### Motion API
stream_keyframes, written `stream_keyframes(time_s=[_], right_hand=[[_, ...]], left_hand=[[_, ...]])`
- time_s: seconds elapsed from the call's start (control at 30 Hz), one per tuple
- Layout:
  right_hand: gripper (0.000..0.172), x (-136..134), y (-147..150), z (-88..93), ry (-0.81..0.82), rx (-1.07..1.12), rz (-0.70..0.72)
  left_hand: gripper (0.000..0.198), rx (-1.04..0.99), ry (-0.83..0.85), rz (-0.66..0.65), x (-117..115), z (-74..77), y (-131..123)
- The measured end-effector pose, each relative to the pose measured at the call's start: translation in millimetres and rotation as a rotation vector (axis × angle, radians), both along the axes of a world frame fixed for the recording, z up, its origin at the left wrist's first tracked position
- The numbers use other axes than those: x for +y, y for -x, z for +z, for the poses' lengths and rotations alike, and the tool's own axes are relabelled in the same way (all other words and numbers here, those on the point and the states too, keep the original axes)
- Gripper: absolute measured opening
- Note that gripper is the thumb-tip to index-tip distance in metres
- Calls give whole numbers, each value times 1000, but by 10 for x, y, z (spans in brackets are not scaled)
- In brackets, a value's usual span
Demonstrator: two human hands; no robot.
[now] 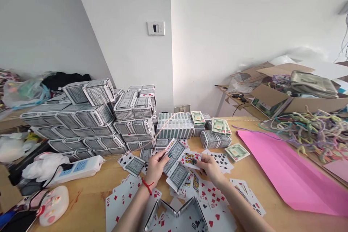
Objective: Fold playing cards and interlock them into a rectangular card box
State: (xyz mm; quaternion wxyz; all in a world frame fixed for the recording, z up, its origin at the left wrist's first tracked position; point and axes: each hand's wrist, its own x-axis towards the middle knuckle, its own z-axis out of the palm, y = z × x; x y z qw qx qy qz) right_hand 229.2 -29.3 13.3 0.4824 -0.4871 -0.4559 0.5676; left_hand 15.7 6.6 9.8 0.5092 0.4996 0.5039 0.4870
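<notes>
My left hand [155,166], with a red string on its wrist, pinches a strip of joined playing cards [178,157] that show their grey patterned backs. Between the thumb and fingers of my right hand [210,168] is a king playing card [190,158], face up, against the strip's right side. Whether the king is attached to the strip, I cannot tell. Below, nearest me, stands a heart-shaped frame [202,212] of folded cards. Loose face-up cards [122,203] lie spread around and under it.
Stacked card-covered blocks [92,116] rise at the back left. Green card boxes [237,151] and a row of card packs [175,125] stand behind my hands. A power strip [78,170] lies left; pink paper [288,174], tangled yarn [312,134] and a carton [272,96] are right.
</notes>
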Motion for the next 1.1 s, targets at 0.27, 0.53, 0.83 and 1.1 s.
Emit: stream_keyframes(time_s=[0.27,0.53,0.83,1.1], right_hand=[[32,-43,109,-93,42,-3,-115],[31,-55,168,-114,32,-2,-204],[32,-60,183,-165,45,19,-192],[31,-56,202,-209,-4,-89,-175]], left_hand=[[23,29,-33,13,32,-59,31],[28,113,-63,45,7,-80,10],[35,103,-67,63,17,-112,-3],[38,74,-86,9,-11,-101,0]])
